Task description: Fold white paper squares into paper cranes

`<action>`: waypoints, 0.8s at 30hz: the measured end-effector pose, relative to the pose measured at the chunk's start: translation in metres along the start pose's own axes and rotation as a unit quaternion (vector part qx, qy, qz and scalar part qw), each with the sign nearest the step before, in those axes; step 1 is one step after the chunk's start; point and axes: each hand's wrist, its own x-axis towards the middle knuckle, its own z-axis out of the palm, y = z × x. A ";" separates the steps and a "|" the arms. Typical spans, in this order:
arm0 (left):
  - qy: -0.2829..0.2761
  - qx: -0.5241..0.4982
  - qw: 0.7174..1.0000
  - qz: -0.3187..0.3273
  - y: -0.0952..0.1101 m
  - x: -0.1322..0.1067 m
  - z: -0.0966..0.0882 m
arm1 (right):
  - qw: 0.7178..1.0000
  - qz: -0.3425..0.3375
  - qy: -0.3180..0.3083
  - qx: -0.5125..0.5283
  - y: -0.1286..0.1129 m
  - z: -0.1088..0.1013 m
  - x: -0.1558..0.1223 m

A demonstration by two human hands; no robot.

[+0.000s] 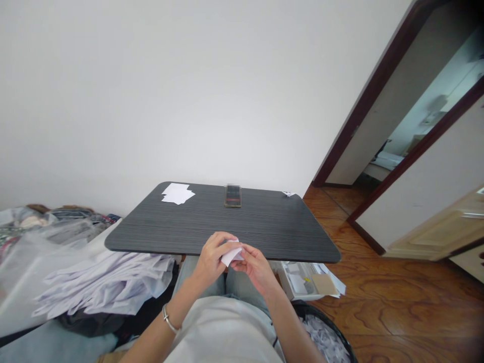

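Between my two hands is a small piece of folded white paper point(231, 257), just over the front edge of the dark table point(212, 222). My left hand point(215, 256) has its fingers closed on the paper's left and upper part. From the other side my right hand point(256, 266) pinches the paper's right end. Fingers cover part of the paper, so its full shape is hidden. Several loose white sheets point(177, 193) lie at the table's back left. A small folded white paper piece point(288, 193) sits at the back right corner.
A phone point(232, 195) lies at the table's back edge, near the white wall point(212, 91). Below left is a heap of white papers point(109, 285). A box of odds and ends point(302, 282) and a black bin of paper scraps point(327, 340) stand below right.
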 end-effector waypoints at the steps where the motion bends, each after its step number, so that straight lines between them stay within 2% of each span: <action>1: 0.001 -0.002 1.000 0.002 0.000 0.000 0.000 | 1.000 -0.001 0.001 -0.001 0.000 0.000 0.000; 5: 0.011 0.006 1.000 0.015 -0.001 -0.001 0.000 | 1.000 -0.009 0.017 -0.015 0.001 0.001 0.001; 12: 0.010 0.038 0.999 0.011 -0.005 -0.003 0.001 | 0.990 -0.075 0.070 -0.095 0.001 0.004 -0.001; 19: 0.006 -0.080 0.996 -0.039 -0.006 -0.004 0.001 | 0.970 -0.144 0.102 -0.170 0.004 0.003 0.001; 24: 0.018 -0.123 0.991 -0.049 -0.004 -0.001 0.000 | 0.949 -0.193 0.121 -0.219 0.007 0.002 -0.001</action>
